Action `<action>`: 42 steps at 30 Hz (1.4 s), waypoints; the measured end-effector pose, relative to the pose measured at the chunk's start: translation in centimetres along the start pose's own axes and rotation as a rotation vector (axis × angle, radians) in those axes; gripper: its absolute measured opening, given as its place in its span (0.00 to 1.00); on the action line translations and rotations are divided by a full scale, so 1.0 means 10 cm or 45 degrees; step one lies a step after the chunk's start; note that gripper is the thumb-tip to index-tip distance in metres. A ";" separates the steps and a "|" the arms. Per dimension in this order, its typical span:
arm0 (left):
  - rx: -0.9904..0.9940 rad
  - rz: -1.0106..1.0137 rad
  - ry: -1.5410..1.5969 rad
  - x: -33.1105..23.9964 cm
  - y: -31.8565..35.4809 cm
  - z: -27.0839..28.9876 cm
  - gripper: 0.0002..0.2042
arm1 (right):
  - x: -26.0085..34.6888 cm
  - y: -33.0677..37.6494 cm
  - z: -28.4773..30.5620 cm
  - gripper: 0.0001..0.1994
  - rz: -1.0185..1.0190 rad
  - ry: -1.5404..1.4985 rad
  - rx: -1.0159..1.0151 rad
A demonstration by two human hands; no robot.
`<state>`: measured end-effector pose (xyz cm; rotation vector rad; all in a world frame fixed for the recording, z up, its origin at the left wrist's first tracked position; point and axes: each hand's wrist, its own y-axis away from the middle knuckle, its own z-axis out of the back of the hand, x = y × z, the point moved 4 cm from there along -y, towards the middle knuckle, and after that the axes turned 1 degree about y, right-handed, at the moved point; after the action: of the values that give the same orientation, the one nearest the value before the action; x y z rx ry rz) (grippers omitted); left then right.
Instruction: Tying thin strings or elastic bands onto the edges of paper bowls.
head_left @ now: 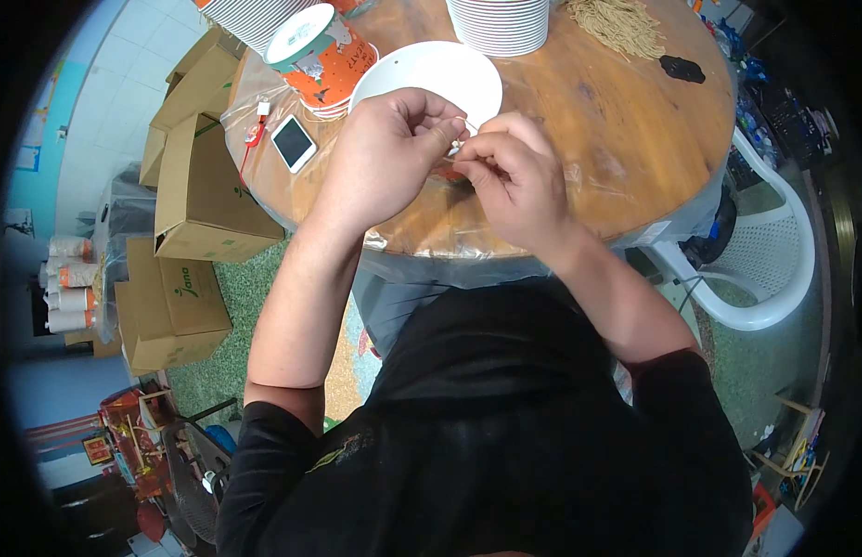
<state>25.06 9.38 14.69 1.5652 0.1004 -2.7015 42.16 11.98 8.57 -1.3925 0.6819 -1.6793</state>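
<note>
My left hand [398, 139] and my right hand [514, 172] meet over the near middle of the round table, fingertips almost touching. Both are closed in a pinch on a thin pale cord [471, 126]; its ends are mostly hidden by the fingers. Beneath the fingers a reddish-orange thing shows in part, too covered to name. Just beyond my hands lies a white round bowl-like container [440, 70]. To its left an orange printed paper tub [338, 74] with a white and green lid leans on the table.
The wooden table [626, 158] has a clear plastic cover. Stacked white tubs [499, 23] and a pile of tan cords [617, 26] stand at the back. A phone [293, 145] and red cable [255, 136] lie left. Cardboard boxes [208, 195] flank the left; a white chair [760, 251] stands right.
</note>
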 end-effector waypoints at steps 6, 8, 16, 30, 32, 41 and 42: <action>-0.059 -0.017 0.107 0.04 0.03 -0.03 0.08 | -0.09 0.13 -0.10 0.04 -0.537 -0.370 -0.094; -0.061 -0.052 0.191 0.04 0.03 -0.03 0.08 | -0.16 0.18 -0.13 0.03 -0.637 -0.471 -0.151; -0.006 -0.107 0.352 0.07 0.06 0.02 0.09 | -0.18 0.18 -0.14 0.03 -0.834 -0.614 -0.237; 0.105 -0.223 0.318 -0.01 0.06 0.00 0.13 | -0.18 0.10 -0.11 0.04 -1.101 -0.911 -0.316; 0.102 -0.216 0.278 -0.02 0.05 0.00 0.13 | -0.21 0.12 -0.12 0.04 -1.079 -0.908 -0.315; 0.294 0.031 -0.082 -0.09 -0.13 0.02 0.11 | -0.21 0.07 -0.01 0.02 -0.713 -0.384 -0.246; 0.281 0.036 -0.111 -0.09 -0.14 0.01 0.10 | -0.23 0.07 0.00 0.03 -0.663 -0.385 -0.264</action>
<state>25.33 10.78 15.60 1.4805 -0.2267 -2.8355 42.38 13.59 6.83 -2.0543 0.3407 -1.7579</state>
